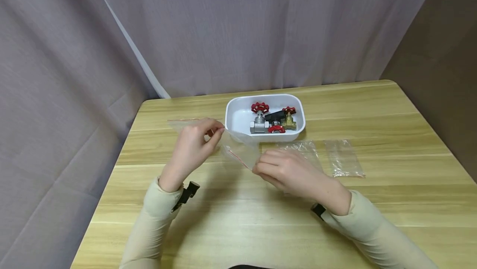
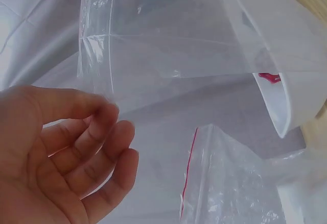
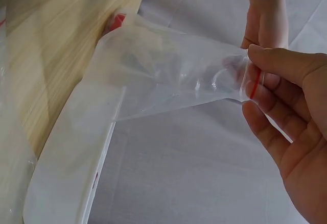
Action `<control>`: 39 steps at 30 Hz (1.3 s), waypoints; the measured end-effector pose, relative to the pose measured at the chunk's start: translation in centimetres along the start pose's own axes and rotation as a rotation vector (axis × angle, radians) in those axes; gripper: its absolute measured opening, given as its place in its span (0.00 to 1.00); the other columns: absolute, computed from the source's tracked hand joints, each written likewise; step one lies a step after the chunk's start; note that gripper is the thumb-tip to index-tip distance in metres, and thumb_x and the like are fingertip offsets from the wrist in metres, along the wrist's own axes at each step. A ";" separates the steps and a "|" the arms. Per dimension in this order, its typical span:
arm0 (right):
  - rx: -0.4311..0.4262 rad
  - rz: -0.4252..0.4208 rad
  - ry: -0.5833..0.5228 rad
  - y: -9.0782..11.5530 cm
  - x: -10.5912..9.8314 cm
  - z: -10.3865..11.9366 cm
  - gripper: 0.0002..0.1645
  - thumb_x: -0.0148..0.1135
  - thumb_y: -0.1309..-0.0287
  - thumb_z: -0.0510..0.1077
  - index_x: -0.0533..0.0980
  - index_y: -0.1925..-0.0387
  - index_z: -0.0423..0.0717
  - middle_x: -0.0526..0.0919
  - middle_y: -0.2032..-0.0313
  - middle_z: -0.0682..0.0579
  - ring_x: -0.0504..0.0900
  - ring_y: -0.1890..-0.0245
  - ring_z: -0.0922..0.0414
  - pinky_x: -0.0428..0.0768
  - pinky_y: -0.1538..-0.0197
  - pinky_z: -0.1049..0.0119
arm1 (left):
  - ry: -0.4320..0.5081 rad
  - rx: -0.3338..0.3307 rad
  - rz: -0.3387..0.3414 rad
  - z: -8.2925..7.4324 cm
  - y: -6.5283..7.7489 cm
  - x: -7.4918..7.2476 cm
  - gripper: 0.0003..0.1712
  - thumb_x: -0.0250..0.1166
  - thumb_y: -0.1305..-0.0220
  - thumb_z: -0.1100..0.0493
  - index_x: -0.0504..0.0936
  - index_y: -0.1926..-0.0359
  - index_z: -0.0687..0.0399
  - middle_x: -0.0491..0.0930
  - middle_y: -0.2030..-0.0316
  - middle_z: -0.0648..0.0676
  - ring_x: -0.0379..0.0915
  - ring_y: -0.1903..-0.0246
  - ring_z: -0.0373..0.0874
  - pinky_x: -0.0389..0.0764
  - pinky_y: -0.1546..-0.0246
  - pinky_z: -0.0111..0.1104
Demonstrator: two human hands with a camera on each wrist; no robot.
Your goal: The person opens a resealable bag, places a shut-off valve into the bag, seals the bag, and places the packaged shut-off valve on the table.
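A clear zip bag (image 1: 244,147) with a red line along its mouth is stretched between both hands, in front of the white tray. My left hand (image 1: 191,147) pinches one end of the mouth between thumb and index finger. In the left wrist view the other fingers of the left hand (image 2: 76,157) are loosely curled beside the bag (image 2: 153,35). At the other end, my right hand (image 1: 290,171) grips the bag. The right wrist view has the thumb and fingers of the right hand (image 3: 301,96) on the red zip strip (image 3: 255,84). Nothing shows inside the bag.
The white tray (image 1: 238,114) holds several valves: a silver one (image 1: 259,126) with a red handwheel, a brass one (image 1: 289,123) and a black-handled piece (image 1: 275,116). Flat zip bags lie left (image 1: 179,124) and right (image 1: 344,159) on the wooden table (image 1: 238,227).
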State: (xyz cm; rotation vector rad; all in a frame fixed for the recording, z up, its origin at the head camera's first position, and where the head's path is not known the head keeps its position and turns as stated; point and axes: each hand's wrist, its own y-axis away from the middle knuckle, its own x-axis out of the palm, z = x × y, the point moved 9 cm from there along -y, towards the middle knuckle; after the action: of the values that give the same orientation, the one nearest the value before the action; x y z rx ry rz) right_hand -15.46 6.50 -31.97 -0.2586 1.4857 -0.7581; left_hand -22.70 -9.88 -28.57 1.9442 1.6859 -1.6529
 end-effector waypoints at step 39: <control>0.669 0.523 0.152 3.3 3.9 -21.5 0.05 0.67 0.47 0.35 0.82 0.66 0.41 0.80 0.65 0.45 0.78 0.66 0.49 0.80 0.62 0.47 | 0.106 -0.046 0.081 -0.4 1.3 2.0 0.03 0.67 0.33 0.64 0.87 0.61 0.56 0.83 0.67 0.48 0.79 0.68 0.37 0.82 0.67 0.27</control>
State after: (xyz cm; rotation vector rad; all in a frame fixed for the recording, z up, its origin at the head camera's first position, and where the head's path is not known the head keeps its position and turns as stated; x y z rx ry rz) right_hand -35.31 12.83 -39.40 0.6807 1.2734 -0.8044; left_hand -21.88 -8.83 -30.54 2.0831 1.6399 -1.4960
